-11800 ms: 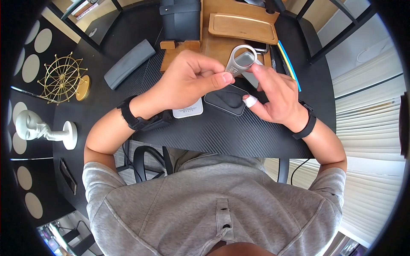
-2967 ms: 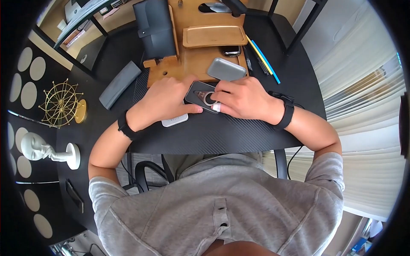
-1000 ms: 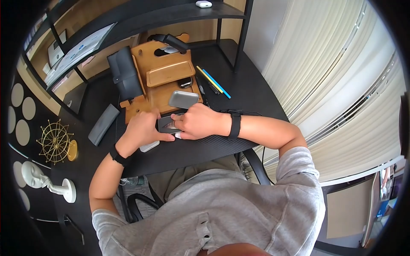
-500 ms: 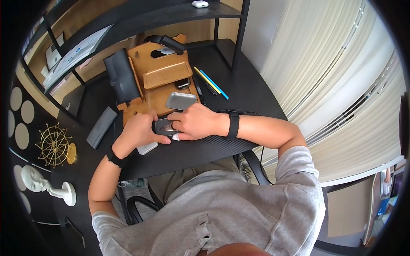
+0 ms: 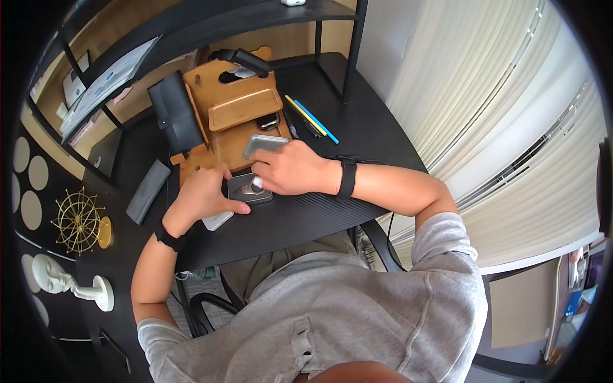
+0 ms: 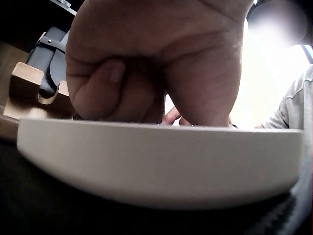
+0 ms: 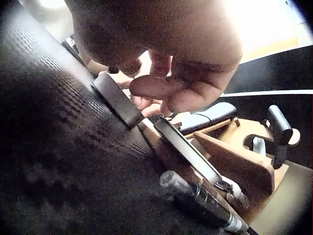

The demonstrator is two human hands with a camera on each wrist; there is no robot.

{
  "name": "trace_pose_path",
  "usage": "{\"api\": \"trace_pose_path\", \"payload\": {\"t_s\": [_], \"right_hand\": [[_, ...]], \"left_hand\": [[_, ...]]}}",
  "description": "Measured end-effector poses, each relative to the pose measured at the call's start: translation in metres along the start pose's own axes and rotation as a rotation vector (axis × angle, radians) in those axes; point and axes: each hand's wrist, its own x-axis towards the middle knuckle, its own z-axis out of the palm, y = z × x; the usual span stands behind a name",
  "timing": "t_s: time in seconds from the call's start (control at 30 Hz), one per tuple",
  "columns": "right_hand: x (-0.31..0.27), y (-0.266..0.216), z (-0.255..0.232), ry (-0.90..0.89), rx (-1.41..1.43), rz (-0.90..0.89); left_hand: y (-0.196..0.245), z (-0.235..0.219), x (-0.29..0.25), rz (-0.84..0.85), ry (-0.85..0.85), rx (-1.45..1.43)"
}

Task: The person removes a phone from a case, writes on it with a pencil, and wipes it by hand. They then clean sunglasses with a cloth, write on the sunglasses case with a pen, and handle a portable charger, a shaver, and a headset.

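Note:
My left hand (image 5: 203, 193) grips the left end of an open dark tin (image 5: 258, 196), its thumb along the near edge. A shiny metal piece (image 5: 244, 189) lies in the tin, its right part covered by the right thumb, which has a white wrap. The right hand (image 5: 295, 169) is spread over the tin's right side, fingertips by the grey metal lid (image 5: 267, 141); the right wrist view has it above the tin (image 7: 117, 100) and the lid (image 7: 190, 148). Whether it touches the lid is unclear. Close to the left wrist camera is a white slab (image 6: 161, 164).
Behind the lid stands a wooden organizer (image 5: 246, 110) with a black pouch (image 5: 175, 115). Pens and a blue stick (image 5: 316, 119) are right of it. A grey case (image 5: 148, 191), gold wheel ornament (image 5: 80, 220) and white head figure (image 5: 54, 273) stand left.
The ring-ended metal piece, held up in both hands earliest, now lies in the tin. In the last half second the right fingers have moved off it toward the lid; the left hand stays on the tin.

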Motion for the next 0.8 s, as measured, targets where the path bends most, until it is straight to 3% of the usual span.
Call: {"api": "trace_pose_path", "payload": {"t_s": [0.4, 0.67, 0.8], "right_hand": [[-0.001, 0.01, 0.006, -0.056, -0.013, 0.096], [-0.003, 0.005, 0.005, 0.028, 0.052, 0.008], [-0.001, 0.005, 0.008, 0.001, 0.139, -0.166]], "left_hand": [[0.0, -0.001, -0.001, 0.034, 0.028, -0.047], [-0.004, 0.004, 0.003, 0.05, 0.027, -0.03], [-0.003, 0.003, 0.003, 0.016, 0.006, -0.052]]}}
